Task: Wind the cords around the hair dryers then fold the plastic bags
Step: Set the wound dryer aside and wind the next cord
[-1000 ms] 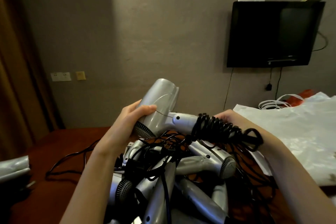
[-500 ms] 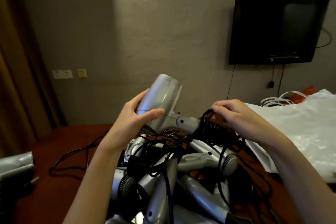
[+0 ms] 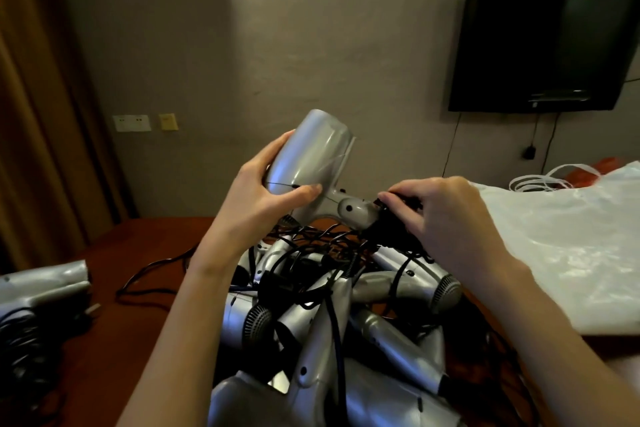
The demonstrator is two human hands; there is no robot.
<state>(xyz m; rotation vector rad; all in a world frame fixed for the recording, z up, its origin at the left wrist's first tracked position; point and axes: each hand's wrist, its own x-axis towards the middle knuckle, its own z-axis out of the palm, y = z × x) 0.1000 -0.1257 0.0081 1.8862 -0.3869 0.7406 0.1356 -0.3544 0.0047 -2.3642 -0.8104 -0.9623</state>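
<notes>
At the far left edge, a silver plastic hair dryer with its black cord already coiled lies on the dark red-brown tabletop, and a loose black cable snakes across the wood just beside it. Moving inward, the left hand is wrapped around the barrel of a raised silver hair dryer, thumb pressed across its side, nozzle tilted up toward the grey wall. Below it sits a heap of silver hair dryers tangled in black cords, filling the middle of the table. To the right of the raised dryer's handle, the right hand curls its fingers around a bunch of black coiled cord, pinching it tight against the handle's end. Further right, a crumpled white translucent plastic bag lies spread on the table, near the heap. Above it, a black flat-screen television hangs on the wall.
</notes>
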